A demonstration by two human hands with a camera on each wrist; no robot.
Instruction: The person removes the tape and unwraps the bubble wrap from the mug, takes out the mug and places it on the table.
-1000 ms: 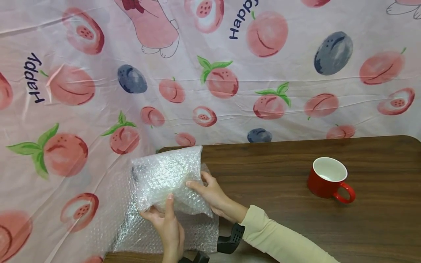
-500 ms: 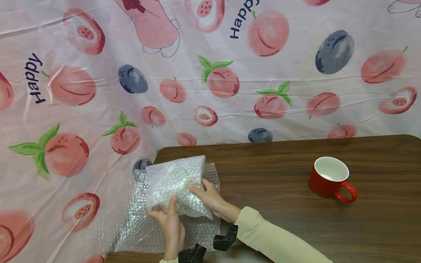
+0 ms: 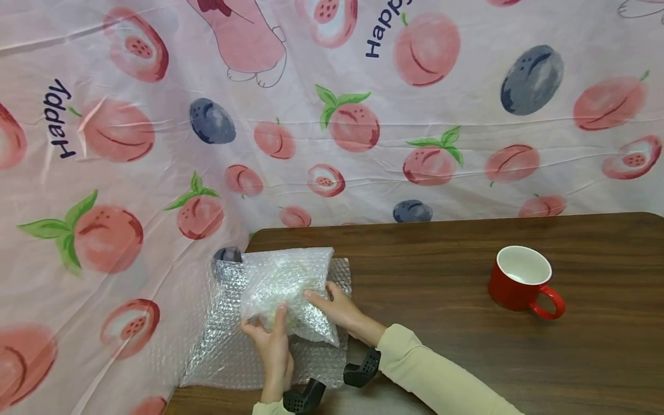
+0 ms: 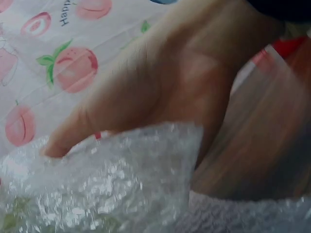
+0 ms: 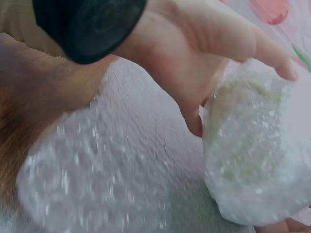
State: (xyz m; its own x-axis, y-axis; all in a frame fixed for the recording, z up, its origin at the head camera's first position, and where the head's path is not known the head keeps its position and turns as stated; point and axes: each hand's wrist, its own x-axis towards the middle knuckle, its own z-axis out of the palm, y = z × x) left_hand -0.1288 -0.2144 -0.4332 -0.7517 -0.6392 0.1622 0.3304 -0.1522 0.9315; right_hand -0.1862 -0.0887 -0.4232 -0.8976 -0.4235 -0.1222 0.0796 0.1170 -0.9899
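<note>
A bubble-wrapped bundle (image 3: 290, 274) is held by both hands over a larger bubble wrap sheet (image 3: 218, 357) at the table's left end. Something pale green shows faintly through the wrap in the right wrist view of the bundle (image 5: 248, 141); its kind is hidden. My left hand (image 3: 272, 349) grips the near left edge, thumb on top and fingers under it. At the right side, my right hand (image 3: 342, 311) pinches the bundle, its thumb lying on the upper face. The left wrist view has the left thumb along the bundle's (image 4: 116, 179) edge.
A red mug (image 3: 505, 291) with a white inside stands on the brown wooden table (image 3: 425, 276) to the right, handle toward the near right. A fruit-printed cloth (image 3: 155, 242) hangs behind and along the left side. Black wrist cameras (image 3: 306, 396) sit on both wrists.
Both hands have brought the bundle to the right and slightly nearer, lower over the bubble wrap sheet. Their hold on it looks the same. The mug has stayed put.
</note>
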